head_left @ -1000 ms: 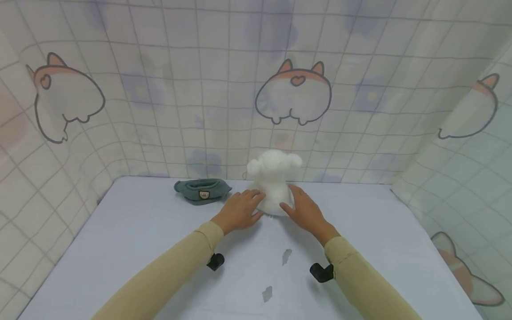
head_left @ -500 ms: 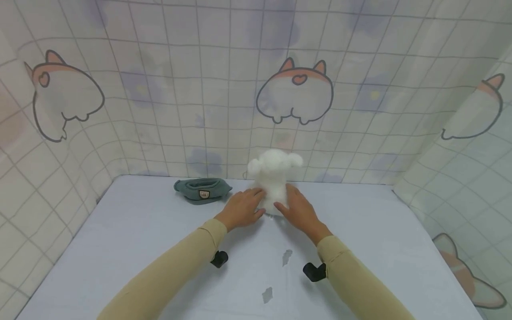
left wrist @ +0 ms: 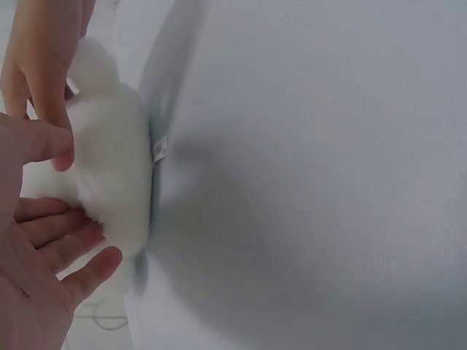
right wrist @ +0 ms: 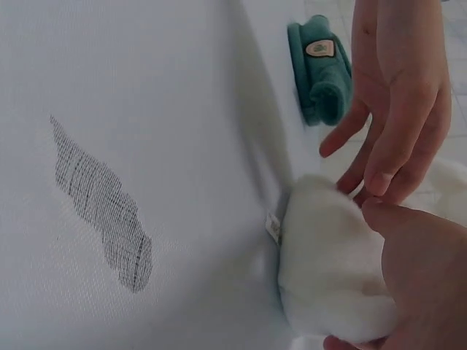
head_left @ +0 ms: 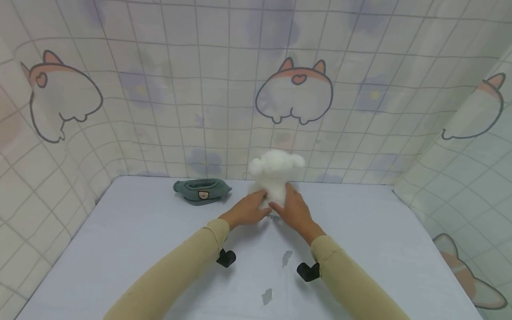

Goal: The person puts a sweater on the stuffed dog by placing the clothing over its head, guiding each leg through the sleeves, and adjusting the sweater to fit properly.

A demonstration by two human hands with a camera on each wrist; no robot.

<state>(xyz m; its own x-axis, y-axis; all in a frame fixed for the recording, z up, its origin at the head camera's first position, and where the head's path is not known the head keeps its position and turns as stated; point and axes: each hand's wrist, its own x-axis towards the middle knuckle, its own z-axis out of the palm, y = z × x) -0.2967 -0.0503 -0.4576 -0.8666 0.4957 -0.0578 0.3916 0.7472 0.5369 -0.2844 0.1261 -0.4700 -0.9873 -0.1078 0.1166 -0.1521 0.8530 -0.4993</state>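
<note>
A white fluffy plush toy (head_left: 275,171) with two round ears sits upright at the back of the table, between both hands. A small white tag (left wrist: 160,149) shows at its base. My left hand (head_left: 247,210) lies against the toy's left side, its fingers fairly straight and touching the fur in the left wrist view. On the other side, my right hand (head_left: 295,209) holds the toy, thumb across the near face and fingers around the right side. The two thumbs nearly meet in front of it. Left of the hands lies a green cloth piece (head_left: 202,191) with a badge.
A white table (head_left: 128,249) fills the lower area, with two grey worn patches (head_left: 267,296) in front of the hands. Behind and at both sides hangs a grid-patterned curtain (head_left: 224,89) printed with corgis. The toy is close to the back edge.
Both hands have moved inward around the toy, the right hand shifting left and the left hand slightly right. Their thumbs are closer together. The green cloth piece has stayed put.
</note>
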